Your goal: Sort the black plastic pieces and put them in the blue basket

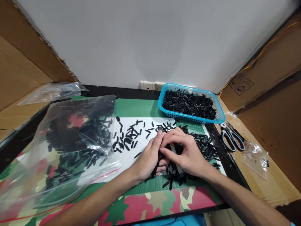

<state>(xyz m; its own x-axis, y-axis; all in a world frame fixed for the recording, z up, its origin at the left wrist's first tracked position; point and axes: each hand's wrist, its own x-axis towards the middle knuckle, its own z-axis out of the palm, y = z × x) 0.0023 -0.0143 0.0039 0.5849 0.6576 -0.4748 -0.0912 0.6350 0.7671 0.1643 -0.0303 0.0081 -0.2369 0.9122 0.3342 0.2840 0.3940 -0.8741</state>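
Note:
My left hand [150, 153] is closed, thumb up and fingers curled, with small black elongated pieces [154, 171] showing at its underside. Against it my right hand [184, 150] closes in a pinch, its thumb and fingertips meeting the left fingers. Whatever sits between those right fingertips is hidden. Both hands are over a white sheet [145, 146] strewn with loose black pieces [131, 133]. A denser heap of the same pieces [205, 146] lies beside and under my right hand.
A blue basket [192, 119] full of black pieces stands behind my hands. To the left lies a large clear zip bag [77, 135] holding more. Scissors [231, 138] and a small plastic bag [255, 158] rest at right. Cardboard walls [270, 81] flank the table.

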